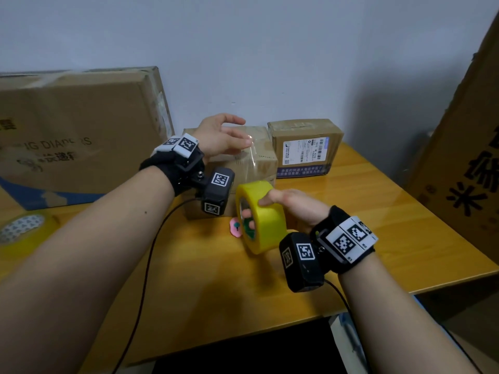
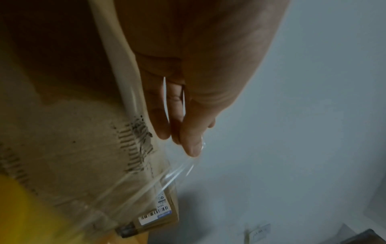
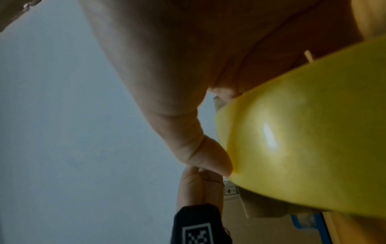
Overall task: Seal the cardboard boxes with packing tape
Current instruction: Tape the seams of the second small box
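My right hand point(image 1: 256, 210) grips a yellow tape roll point(image 1: 266, 214), thumb on its rim and fingers through the core, just above the table. From the roll a clear tape strip point(image 1: 252, 163) runs up over the near small cardboard box point(image 1: 262, 164) to my left hand point(image 1: 243, 141). The left hand hovers over the box top and pinches the strip's end at its fingertips point(image 2: 192, 147). The left wrist view shows the tape strip point(image 2: 177, 168) shining over the box point(image 2: 73, 140). The right wrist view shows my thumb point(image 3: 208, 156) on the roll point(image 3: 303, 140).
A second small box with a shipping label point(image 1: 305, 147) stands just right of the first. A large carton point(image 1: 75, 130) leans at the back left, another big carton point(image 1: 464, 147) at the right. A second tape roll point(image 1: 21, 230) and a pink object point(image 1: 235, 228) lie on the wooden table point(image 1: 364, 211).
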